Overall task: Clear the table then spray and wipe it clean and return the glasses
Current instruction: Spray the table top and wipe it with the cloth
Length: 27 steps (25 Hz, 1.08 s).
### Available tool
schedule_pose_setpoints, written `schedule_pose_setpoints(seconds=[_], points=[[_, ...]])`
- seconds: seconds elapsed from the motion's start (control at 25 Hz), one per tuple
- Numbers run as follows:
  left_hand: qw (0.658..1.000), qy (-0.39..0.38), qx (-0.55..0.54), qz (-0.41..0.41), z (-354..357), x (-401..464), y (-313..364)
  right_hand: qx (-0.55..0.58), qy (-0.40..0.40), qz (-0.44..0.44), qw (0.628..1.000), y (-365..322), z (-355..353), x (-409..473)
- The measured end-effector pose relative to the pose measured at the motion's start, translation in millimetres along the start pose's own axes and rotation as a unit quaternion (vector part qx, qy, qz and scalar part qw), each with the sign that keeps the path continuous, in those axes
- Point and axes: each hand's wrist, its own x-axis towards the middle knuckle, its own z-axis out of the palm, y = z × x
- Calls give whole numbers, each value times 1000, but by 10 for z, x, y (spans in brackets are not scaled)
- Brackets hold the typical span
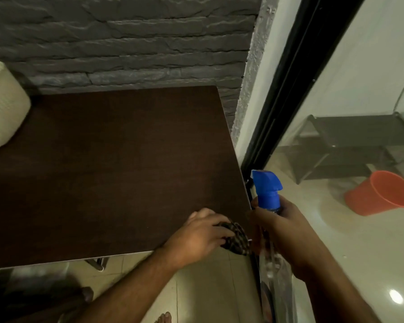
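Forearms nearest, both reaching to the near right corner of the table (107, 164). Left hand (196, 236) curled round a bunched cloth (237, 240), resting on that corner. Right hand (282, 227) wrapped round the neck of a sprayer (267, 190), held just off the right edge, blue head upright, nozzle facing toward the table. Tabletop bare except for a cream basket (2, 106) at the far left edge; no glasses in view, so clearing judged done and spraying the step in hand. For a good result: bring nozzle over the board before squeezing, aim down and away from the glass door (336, 113), mist lightly across the middle. Keep cloth out of the spray path, then spread flat for wiping. Work from far edge toward near edge; lift the basket rather than wiping round it.
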Motion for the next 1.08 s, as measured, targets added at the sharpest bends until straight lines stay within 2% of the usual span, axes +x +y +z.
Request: schedule_pose_setpoints(seconds=[0.08, 0.16, 0.24, 0.28, 0.32, 0.36, 0.4, 0.56, 0.64, 0.68, 0.76, 0.84, 0.92, 1.0, 1.08], points=[[997, 52, 14, -46, -220, -366, -340, -17, -16, -2, 1000, 0, 139, 0], [981, 124, 61, -135, -488, -716, -755, -23, -41, 1, 999, -15, 303, -1], [931, 206, 95, -286, -713, -960, -1122, -22, -71, 0, 997, -51, 494, 2], [890, 246, 101, -371, -748, -992, -1214, -21, -83, -3, 996, -73, 589, 8], [850, 275, 102, -438, -740, -959, -1202, -22, -90, -7, 996, -86, 673, 20], [825, 291, 90, -476, -675, -895, -1116, -25, -93, -12, 995, -110, 759, 27], [827, 290, 77, -475, -569, -812, -944, -30, -92, -19, 995, -144, 839, 31], [946, 201, 25, -253, -201, -514, 152, -37, -65, -53, 996, -361, 1005, 30], [979, 113, -8, -172, -222, -599, 365, -48, -37, -71, 996, -509, 986, 5], [981, 89, -10, -169, -263, -629, 321, -54, -22, -81, 995, -576, 942, -10], [958, 149, 23, -244, -270, -733, 61, -66, 3, -93, 993, -669, 808, -59], [921, 145, -53, -358, -362, -928, -287, -67, 8, -92, 993, -771, 644, -133], [864, 192, -111, -452, -664, -1045, -489, -68, 5, -106, 992, -877, 527, -186], [804, 200, -177, -531, -1060, -1056, -413, -75, 3, -130, 989, -1006, 488, -240], [773, 211, -243, -547, -1480, -946, -218, -75, -2, -150, 986, -1162, 504, -281]])
